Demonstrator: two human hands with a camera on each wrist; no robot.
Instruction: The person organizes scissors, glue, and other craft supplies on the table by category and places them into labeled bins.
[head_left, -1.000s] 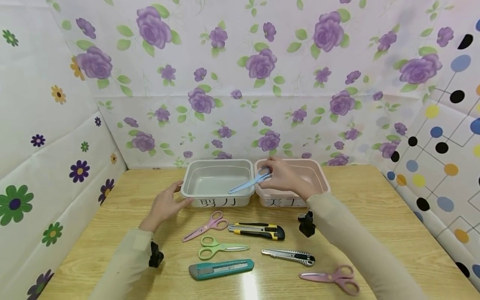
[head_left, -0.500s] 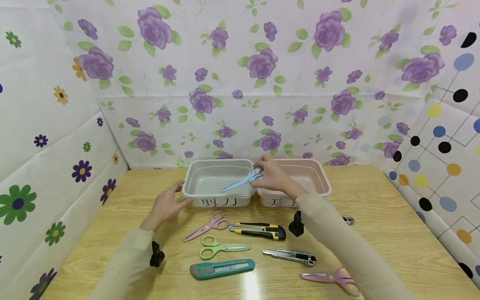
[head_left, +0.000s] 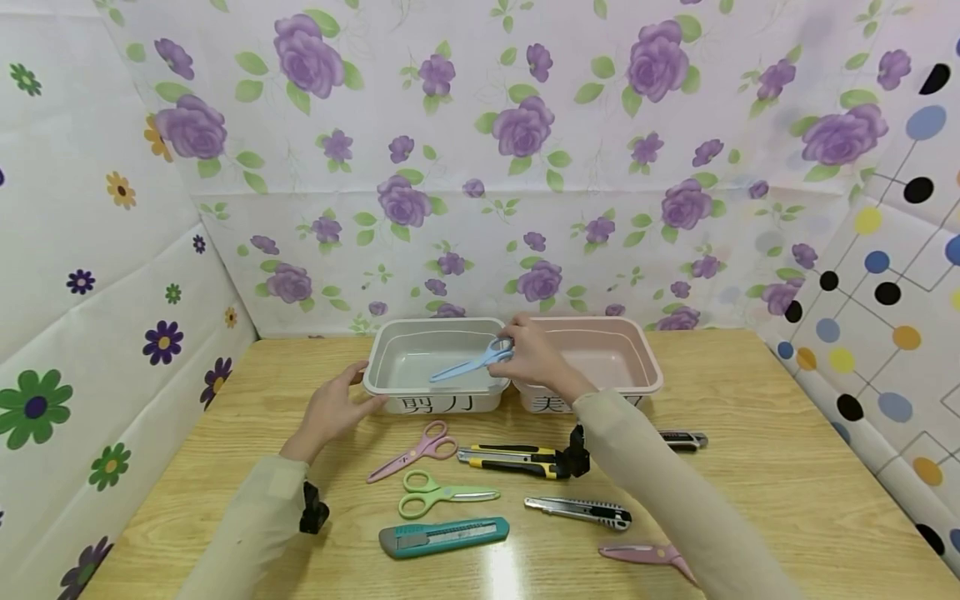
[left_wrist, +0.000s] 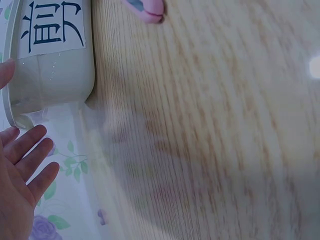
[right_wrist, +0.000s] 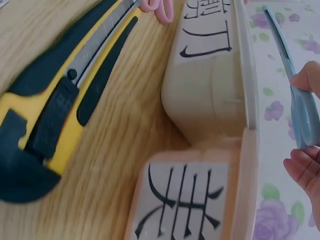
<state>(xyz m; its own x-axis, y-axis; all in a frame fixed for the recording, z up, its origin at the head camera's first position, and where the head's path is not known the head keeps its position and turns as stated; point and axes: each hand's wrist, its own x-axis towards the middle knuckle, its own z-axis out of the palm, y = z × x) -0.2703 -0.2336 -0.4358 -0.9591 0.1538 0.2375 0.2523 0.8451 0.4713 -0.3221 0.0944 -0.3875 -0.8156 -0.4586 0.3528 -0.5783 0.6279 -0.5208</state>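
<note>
Mid-frame, the blue scissors (head_left: 467, 367) pinched in your right hand (head_left: 534, 358) have moved left — seemingly mostly over the grey bin (head_left: 435, 392) now — your left hand (head_left: 336, 412), fingers apart, at its end.

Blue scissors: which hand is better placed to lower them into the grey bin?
Right, I'd say: the right hand holds the blue scissors out over the grey bin. The left hand is at the bin's left end, apart from the scissors.
</note>
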